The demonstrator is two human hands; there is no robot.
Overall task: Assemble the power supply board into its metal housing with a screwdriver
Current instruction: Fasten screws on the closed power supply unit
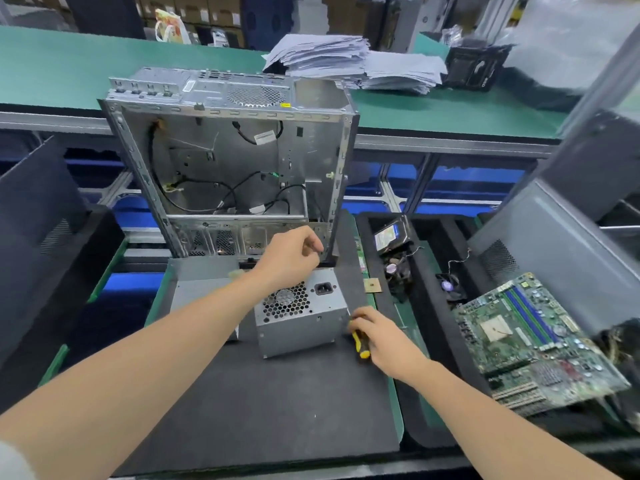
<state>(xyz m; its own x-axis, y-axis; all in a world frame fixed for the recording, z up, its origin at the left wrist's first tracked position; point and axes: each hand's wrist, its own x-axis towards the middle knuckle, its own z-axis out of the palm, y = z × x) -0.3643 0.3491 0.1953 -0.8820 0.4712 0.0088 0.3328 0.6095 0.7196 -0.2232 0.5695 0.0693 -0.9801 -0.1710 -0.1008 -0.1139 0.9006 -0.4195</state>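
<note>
The left arm stretches over the power supply [301, 320] on the tabletop [259, 393], and the left hand [292, 258] has its fingers curled toward the thumb; I cannot tell whether they pinch anything. The right hand [377, 332] grips the screwdriver [360, 342] against the supply's right side.

No lettering reads clearly: the yellow sticker [285, 105] on the far computer case [138, 161], its white cable tag [265, 136] and the hard drive label [386, 237] at right are blurred.

Bright, even light; faint shadow at the base of the power supply housing [301, 327]; bowed, smeared edges; blurred background
</note>
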